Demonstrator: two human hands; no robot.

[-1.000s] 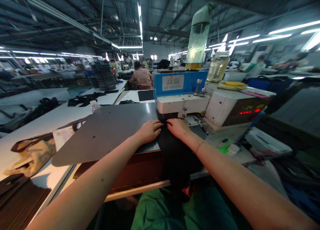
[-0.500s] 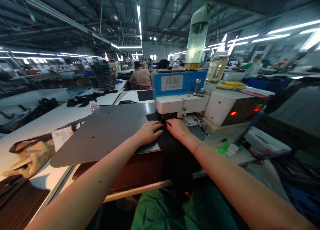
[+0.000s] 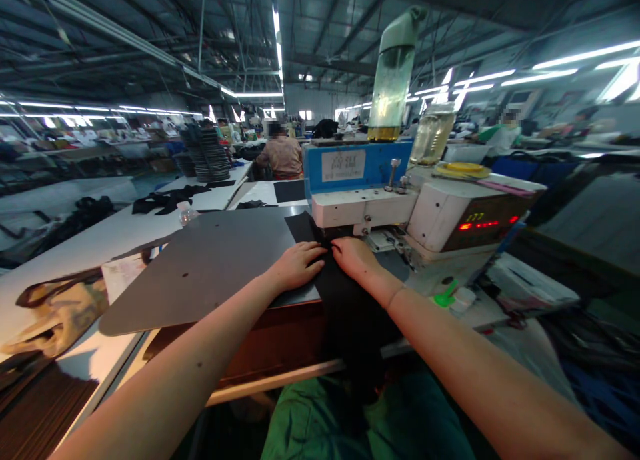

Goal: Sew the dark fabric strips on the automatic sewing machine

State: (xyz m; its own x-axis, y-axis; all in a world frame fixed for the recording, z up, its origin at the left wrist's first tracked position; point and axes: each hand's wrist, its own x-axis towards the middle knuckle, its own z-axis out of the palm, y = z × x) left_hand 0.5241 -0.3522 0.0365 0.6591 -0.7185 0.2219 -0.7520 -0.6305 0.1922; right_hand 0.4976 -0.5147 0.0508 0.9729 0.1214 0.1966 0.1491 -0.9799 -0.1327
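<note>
A long strip of black fabric [image 3: 345, 300] runs from above my lap, over the table edge and under the head of a sewing machine [image 3: 363, 210]. On its left side my left hand [image 3: 300, 265] lies fairly flat, fingers stretched toward the needle area and thumb apart. Close by, my right hand [image 3: 353, 255] has its fingers curled and pinched on the fabric just in front of the machine head. The needle is hidden from sight. Beyond my fingertips, the strip's far end rests on the grey metal plate [image 3: 215, 267].
A clear bottle [image 3: 390, 100] and a jar [image 3: 434, 137] stand on the machine. Its control box [image 3: 450, 210] shows lit digits. Right of my hands are a green plastic item [image 3: 446, 293] and a white cup [image 3: 464, 300]. A person [image 3: 281, 152] sits farther back.
The fabric's far end has slid farther out past the machine, away from me and slightly left. More digits are lit on the control box. Both hands have stayed nearly in place.
</note>
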